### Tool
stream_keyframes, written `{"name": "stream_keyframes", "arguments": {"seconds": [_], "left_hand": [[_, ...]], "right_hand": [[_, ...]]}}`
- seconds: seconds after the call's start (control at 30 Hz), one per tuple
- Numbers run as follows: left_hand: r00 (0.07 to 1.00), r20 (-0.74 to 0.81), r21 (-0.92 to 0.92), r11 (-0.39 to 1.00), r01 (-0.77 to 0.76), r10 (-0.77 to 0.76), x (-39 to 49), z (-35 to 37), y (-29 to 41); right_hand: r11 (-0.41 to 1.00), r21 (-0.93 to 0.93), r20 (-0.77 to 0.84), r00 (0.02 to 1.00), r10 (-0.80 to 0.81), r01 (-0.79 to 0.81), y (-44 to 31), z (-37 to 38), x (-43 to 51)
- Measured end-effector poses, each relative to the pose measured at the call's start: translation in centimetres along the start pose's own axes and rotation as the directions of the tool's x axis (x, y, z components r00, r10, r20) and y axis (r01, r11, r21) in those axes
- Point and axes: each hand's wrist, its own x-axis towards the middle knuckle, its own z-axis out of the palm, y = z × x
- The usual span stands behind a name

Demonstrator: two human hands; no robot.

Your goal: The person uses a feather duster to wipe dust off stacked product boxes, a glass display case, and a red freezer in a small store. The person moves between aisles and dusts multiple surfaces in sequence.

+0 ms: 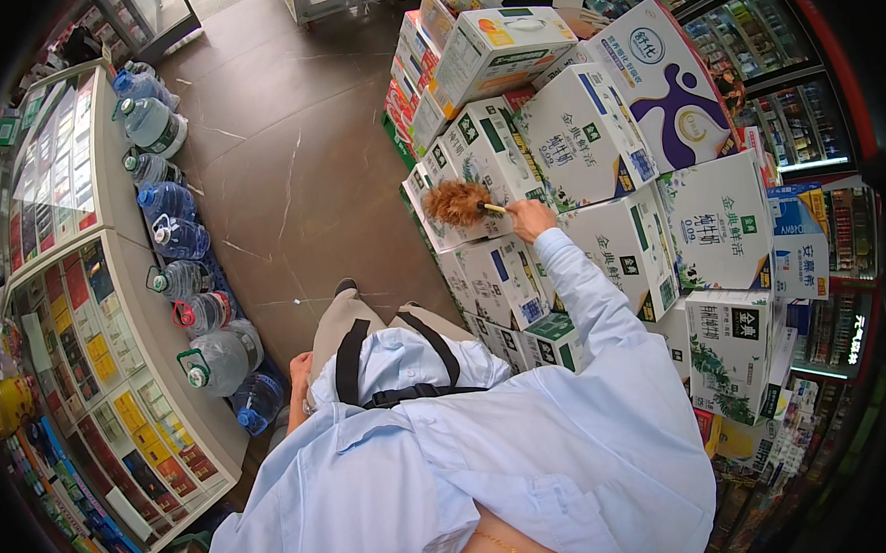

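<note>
My right hand [532,219] is closed around the pale handle of a feather duster [456,203], reaching out over stacked milk cartons. The duster's brown, fluffy head lies against the white front of a milk carton [492,142] in the stack. Just beyond my right hand is a larger milk carton [582,138] with green and blue print. My left hand [300,374] hangs low beside my left thigh, partly hidden by my body, and its fingers cannot be made out well.
Large plastic water bottles [178,236] line the foot of a glass display counter [114,241] on the left. Brown tiled floor [308,148] runs between counter and cartons. Lit drink coolers [796,123] stand behind the stack at right. A metal-framed cart [338,0] is at the top.
</note>
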Motion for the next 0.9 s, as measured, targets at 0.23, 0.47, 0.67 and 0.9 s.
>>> {"name": "stream_keyframes", "arguments": {"seconds": [0.23, 0.47, 0.67, 0.9], "left_hand": [[0.991, -0.099, -0.024, 0.995, -0.096, 0.093, -2.6, -0.7, -2.2], [0.983, -0.186, -0.036, 0.999, 0.001, -0.007, -5.7, 0.2, -9.3], [0.981, -0.177, -0.109, 0.992, 0.056, -0.075, -7.7, 0.8, -10.5], [0.973, -0.212, -0.151, 0.987, 0.06, -0.091, -11.4, -2.0, -7.6]], "right_hand": [[0.995, -0.096, -0.062, 0.998, 0.033, -0.039, -1.0, 0.1, 3.9], [0.992, -0.123, 0.243, 0.969, 0.051, -0.021, 0.9, -1.4, 4.4], [0.991, -0.065, 0.363, 0.928, -0.088, 0.12, -2.6, -1.0, 9.0], [0.971, -0.21, 0.217, 0.974, -0.065, 0.112, -7.1, 8.9, 13.0]]}}
